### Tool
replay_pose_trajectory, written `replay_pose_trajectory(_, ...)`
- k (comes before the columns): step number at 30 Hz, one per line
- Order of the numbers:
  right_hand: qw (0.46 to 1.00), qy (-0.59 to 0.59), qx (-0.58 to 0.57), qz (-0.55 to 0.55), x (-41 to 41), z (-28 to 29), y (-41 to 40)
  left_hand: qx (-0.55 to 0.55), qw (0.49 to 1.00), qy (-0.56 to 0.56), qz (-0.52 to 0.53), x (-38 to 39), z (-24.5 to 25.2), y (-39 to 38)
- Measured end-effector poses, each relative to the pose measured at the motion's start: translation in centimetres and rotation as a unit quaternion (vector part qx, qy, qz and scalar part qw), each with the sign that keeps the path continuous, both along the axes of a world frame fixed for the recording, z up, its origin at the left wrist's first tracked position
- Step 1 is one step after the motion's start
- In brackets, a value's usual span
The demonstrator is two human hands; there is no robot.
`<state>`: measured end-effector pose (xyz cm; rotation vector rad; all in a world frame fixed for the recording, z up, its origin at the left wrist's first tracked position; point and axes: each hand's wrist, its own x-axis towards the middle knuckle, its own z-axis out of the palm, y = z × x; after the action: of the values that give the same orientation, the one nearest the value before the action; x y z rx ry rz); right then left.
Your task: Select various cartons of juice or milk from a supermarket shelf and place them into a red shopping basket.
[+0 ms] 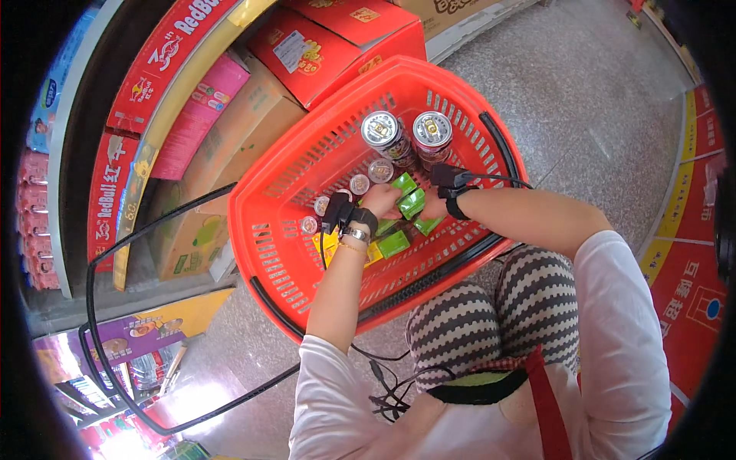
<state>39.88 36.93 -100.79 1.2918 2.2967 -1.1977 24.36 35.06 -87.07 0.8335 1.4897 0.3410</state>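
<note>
My left hand [382, 201] reaches into a red plastic shopping basket [253, 241]. Its fingers are curled against a small glossy green pack [411, 203]. From the other side my right hand [432, 202] meets the same cluster; its fingers are partly hidden by the packs. Another green pack [428, 225] lies below the right hand, and a green box [394, 244] rests nearer me. Yellow boxes [329, 247] lie partly under my left wrist. Two large cans [379, 131] stand at the basket's far side. Several small clear-topped containers [359, 184] form a row left of them.
The basket's long black handle [92, 310] sticks out left over the floor. Shelving with a Red Bull strip [123, 121] and cartons [241, 132] borders the left. A red carton [339, 40] stands behind the basket. Black cables [385, 379] hang near my knees [454, 322].
</note>
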Motion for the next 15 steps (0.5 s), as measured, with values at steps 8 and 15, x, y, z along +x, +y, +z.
replay_pose_trajectory(8, 0.911, -0.057, 0.144, 0.381, 1.6, -10.0, 1.2, 0.016, 1.000, 0.022, 0.013, 0.5, 0.7, 1.1)
replay_pose_trajectory(15, 0.773, -0.024, 0.210, 0.598, 4.6, -14.4, 2.2, 0.043, 0.998, 0.042, -0.026, 0.9, -0.6, 1.6)
